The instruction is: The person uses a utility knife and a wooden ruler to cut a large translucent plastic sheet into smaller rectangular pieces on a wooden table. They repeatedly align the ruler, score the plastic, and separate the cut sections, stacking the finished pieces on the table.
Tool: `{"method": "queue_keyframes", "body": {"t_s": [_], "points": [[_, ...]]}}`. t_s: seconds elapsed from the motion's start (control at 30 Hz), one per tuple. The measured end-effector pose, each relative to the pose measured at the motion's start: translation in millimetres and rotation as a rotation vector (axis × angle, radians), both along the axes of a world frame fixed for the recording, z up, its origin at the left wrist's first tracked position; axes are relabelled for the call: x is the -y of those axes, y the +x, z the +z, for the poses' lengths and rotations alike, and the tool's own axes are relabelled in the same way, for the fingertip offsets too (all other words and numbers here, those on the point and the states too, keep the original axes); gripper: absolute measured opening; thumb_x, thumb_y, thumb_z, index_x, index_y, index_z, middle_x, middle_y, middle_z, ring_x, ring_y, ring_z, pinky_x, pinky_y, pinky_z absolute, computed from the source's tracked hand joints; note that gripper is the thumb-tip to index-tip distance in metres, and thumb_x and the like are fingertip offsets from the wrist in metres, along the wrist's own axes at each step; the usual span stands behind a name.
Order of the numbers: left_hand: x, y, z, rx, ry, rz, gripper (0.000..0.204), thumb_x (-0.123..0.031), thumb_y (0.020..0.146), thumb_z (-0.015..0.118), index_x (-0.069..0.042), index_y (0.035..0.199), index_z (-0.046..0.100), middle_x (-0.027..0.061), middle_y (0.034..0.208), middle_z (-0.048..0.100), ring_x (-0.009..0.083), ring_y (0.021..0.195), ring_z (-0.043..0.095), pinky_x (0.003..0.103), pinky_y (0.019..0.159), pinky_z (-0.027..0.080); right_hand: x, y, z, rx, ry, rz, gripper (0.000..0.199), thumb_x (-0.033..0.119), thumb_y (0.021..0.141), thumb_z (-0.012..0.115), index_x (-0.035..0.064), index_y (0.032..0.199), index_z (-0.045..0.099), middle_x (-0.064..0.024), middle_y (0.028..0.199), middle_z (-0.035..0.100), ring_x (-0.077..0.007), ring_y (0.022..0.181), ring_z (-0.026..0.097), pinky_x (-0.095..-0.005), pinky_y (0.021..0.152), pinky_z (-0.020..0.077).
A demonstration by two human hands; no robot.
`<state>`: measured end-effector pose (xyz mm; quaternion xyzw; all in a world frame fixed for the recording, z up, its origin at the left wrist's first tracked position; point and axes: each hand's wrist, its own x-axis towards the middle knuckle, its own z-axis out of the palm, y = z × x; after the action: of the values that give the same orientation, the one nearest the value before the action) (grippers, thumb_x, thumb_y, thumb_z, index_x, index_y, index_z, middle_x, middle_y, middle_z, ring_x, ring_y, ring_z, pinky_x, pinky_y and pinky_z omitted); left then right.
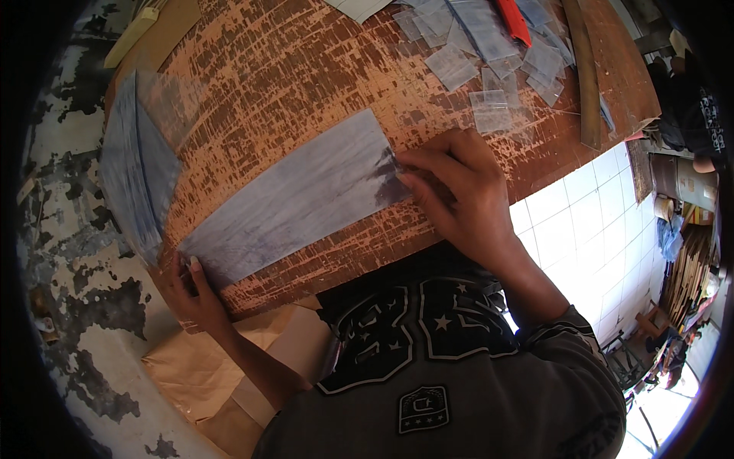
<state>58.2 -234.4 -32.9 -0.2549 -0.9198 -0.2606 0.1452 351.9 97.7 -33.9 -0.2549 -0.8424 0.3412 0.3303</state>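
A long strip of bluish-grey, translucent plastic film (294,195) lies slantwise across the worn brown tabletop (267,99). My right hand (466,195) pinches the strip's right end between thumb and fingertips; dark patches show on the film beside them. At the opposite end, the thumb and fingers of my left hand (200,294) close on the lower left corner, by the table's near edge. Just beyond that hand, a stack of similar plastic sheets (141,168) hangs partly over the table's left edge.
Small clear plastic pieces (451,67) are scattered at the far right, near a red-handled tool (514,21). A long wooden strip (582,84) lies along the right side. Brown paper (218,356) sits below the near left edge; a peeling wall (107,306) stands left.
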Motion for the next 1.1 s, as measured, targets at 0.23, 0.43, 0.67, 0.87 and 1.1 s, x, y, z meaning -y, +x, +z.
{"method": "queue_keyframes", "body": {"t_s": [0.23,0.43,0.67,0.87,1.1], "points": [[-5,5,3,0.027,0.006,-0.043,0.04,-0.027,0.105,0.073,-0.009,0.141,0.072,0.0075,0.109,0.062,0.0217,0.099,0.06,0.034,0.091,0.049,0,-1,2,-0.002,0.008,0.004,0.02,0.009,0.085,0.083,0.0038,0.104,0.078,-0.0092,0.095,0.067,-0.0297,0.089,0.064,-0.0426,0.078,0.0512],[4,-1,-3,-0.052,-0.097,-0.016,0.039,-0.031,0.107,0.07,-0.015,0.141,0.073,0.0093,0.113,0.067,0.0204,0.098,0.063,0.034,0.091,0.05,0,-1,2,-0.006,0.014,-0.001,0.02,0.008,0.085,0.083,0.0039,0.103,0.078,-0.0097,0.096,0.067,-0.0303,0.089,0.065,-0.0431,0.078,0.0518],[-2,3,1,-0.035,-0.103,-0.019,0.04,-0.03,0.106,0.071,-0.012,0.141,0.073,0.0064,0.105,0.055,0.0218,0.099,0.055,0.035,0.09,0.045,0,-1,0,0.004,0.017,-0.004,0.02,0.008,0.084,0.083,0.0037,0.103,0.078,-0.0102,0.096,0.067,-0.0308,0.089,0.065,-0.0432,0.077,0.0519],[-4,2,0,-0.111,-0.114,-0.045,0.039,-0.031,0.105,0.072,-0.015,0.141,0.074,0.0055,0.103,0.053,0.0219,0.097,0.053,0.036,0.089,0.046,1,-1,1,0.004,0.032,-0.009,0.02,0.008,0.084,0.083,0.0039,0.103,0.077,-0.0105,0.095,0.066,-0.0306,0.087,0.064,-0.0425,0.076,0.0516],[-6,5,0,-0.086,-0.11,0.0,0.04,-0.034,0.105,0.071,-0.015,0.141,0.074,0.0058,0.105,0.054,0.0216,0.099,0.053,0.036,0.09,0.046,1,-2,2,0.005,0.036,-0.009,0.019,0.007,0.084,0.083,0.0039,0.102,0.077,-0.0106,0.094,0.065,-0.0305,0.087,0.063,-0.0424,0.075,0.0514]]}}
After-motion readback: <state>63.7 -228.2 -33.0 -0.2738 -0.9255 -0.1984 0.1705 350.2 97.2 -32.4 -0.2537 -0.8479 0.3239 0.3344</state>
